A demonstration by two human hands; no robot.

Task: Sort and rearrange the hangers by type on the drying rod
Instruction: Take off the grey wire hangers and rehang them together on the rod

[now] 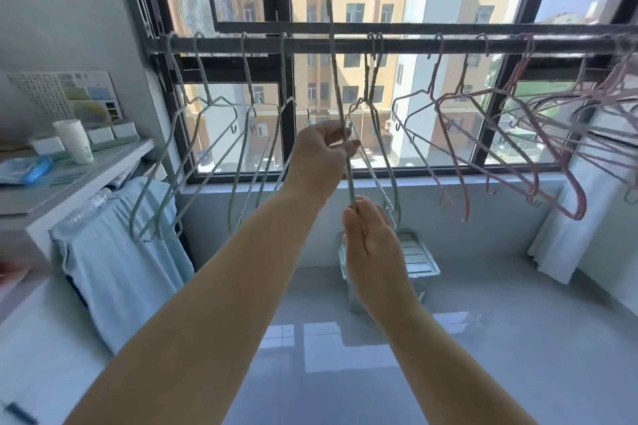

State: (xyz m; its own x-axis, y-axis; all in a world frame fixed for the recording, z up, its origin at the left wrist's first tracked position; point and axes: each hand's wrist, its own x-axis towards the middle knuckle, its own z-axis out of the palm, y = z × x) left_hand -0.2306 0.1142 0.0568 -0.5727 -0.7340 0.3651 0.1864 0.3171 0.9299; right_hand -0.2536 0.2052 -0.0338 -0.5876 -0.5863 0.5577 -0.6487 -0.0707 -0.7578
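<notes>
You are holding one green hanger (340, 107) edge-on in front of the drying rod (345, 45), so it reads as a thin upright line whose top reaches above the rod. Your left hand (319, 157) pinches it partway up between thumb and fingertips; your right hand (367, 245) is clenched round its lower end. It looks lifted off the rod, not hooked on.

The sorting seems well along: the green hangers (193, 148) hang to the left of the held one, two more green ones (376, 107) hang just to its right, and the pink hangers (518, 134) crowd the right stretch of the rod. To do this step well, turn the hook toward the rod before you lower it, and aim for a bare gap among the green group. Keep the lower end steady with your right hand so it does not snag the two green ones beside it.

Below the rod is a window (448, 3) facing other buildings, and a glossy tiled floor (483, 338) with a small step stool (417, 259) on it. Left of the rod, a bench (103, 166) carries a white cup (74, 140), and a pale blue cloth (114, 252) hangs under it.
</notes>
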